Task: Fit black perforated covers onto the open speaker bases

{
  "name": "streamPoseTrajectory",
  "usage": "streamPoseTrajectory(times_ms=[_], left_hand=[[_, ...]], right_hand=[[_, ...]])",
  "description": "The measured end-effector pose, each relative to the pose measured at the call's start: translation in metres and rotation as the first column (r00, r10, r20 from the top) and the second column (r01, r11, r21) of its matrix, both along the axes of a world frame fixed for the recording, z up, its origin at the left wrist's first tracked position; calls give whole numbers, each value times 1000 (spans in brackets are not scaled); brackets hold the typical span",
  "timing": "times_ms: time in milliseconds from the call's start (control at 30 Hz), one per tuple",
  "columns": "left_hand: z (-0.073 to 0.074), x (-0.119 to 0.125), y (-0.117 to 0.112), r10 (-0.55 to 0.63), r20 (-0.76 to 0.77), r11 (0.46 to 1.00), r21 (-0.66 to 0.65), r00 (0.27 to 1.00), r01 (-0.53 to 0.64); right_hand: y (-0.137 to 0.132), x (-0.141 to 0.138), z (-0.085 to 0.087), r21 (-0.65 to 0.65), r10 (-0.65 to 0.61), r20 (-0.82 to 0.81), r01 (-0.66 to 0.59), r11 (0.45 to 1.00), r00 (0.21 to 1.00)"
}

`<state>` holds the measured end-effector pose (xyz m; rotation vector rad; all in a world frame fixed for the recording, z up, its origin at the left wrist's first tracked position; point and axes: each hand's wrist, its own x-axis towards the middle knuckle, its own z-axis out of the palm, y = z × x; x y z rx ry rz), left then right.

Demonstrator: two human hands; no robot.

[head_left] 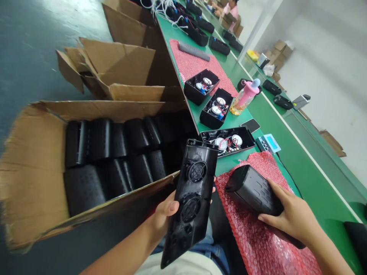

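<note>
My left hand (164, 215) grips a long black plastic speaker shell (190, 198) with two round grilles, held upright and tilted over my lap. My right hand (292, 217) is wrapped over a second black speaker housing (252, 191), which lies on a red bubble-wrap sheet (258, 244) at the edge of the green table (309, 168). Just beyond, an open black half-shell (228, 140) shows round speaker drivers and wires.
A large cardboard box (31, 164) full of black housings stands at my left, with more open cartons (114, 65) behind. Two further open half-shells (200, 86), a pink bottle (245, 97), a phone (250, 125), a small meter (268, 143) and finished speakers lie along the table. Another person sits far back.
</note>
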<state>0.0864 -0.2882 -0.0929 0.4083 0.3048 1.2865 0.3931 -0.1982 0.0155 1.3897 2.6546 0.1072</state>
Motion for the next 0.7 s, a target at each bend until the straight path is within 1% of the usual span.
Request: streamPoseTrajectory(times_ms=[67, 200, 300, 400, 500, 600, 667, 700], left_hand=[[0, 0, -1, 3, -7, 1000, 13, 1000, -3], [-4, -1, -3, -13, -1, 999, -32, 1000, 13], [-9, -1, -3, 0, 5, 999, -35, 1000, 1], [-12, 0, -2, 15, 0, 1000, -23, 1000, -15], [-10, 1, 0, -4, -3, 1000, -8, 1000, 4], [-5, 3, 0, -7, 5, 1000, 9, 1000, 7], [-5, 5, 0, 1, 18, 1000, 15, 1000, -2], [-6, 5, -1, -2, 30, 1000, 24, 1000, 1]], right_hand=[[3, 0, 1, 3, 18, 11, -18, 1000, 1000], [3, -1, 1, 12, 60, 30, -60, 998, 998], [1, -2, -4, 29, 60, 11, -61, 998, 998], [-3, -3, -12, 47, 56, -48, -54, 997, 997], [-6, -5, -18, 70, 65, -89, -59, 996, 994], [-8, -7, -19, 77, 90, -95, -83, 994, 991], [-10, -8, -19, 131, 142, -136, -125, 984, 980], [-12, -8, -19, 186, 187, -161, -156, 970, 969]])
